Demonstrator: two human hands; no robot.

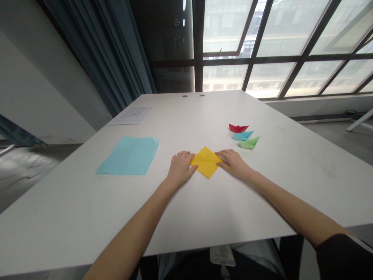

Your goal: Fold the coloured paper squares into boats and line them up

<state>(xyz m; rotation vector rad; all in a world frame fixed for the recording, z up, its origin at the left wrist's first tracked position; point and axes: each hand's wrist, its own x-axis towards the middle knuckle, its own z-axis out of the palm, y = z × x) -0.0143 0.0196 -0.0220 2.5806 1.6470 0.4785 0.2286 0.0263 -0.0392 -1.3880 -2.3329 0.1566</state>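
A yellow folded paper (206,162) lies on the white table in front of me, turned so that it looks like a diamond. At its left corner is my left hand (182,166), with thumb and fingers closed on the edge. My right hand (233,161) pinches the opposite corner between thumb and fingers. Beyond my right hand stand three small folded paper boats: a red boat (238,128), a blue boat (243,135) and a green boat (249,143). They sit close together in a short row.
Light blue paper sheets (128,156) lie to the left of my left hand. Farther back on the left is a white printed sheet (131,115). The white table (180,217) has its near edge just before my lap. Windows and a blue curtain (101,46) are behind.
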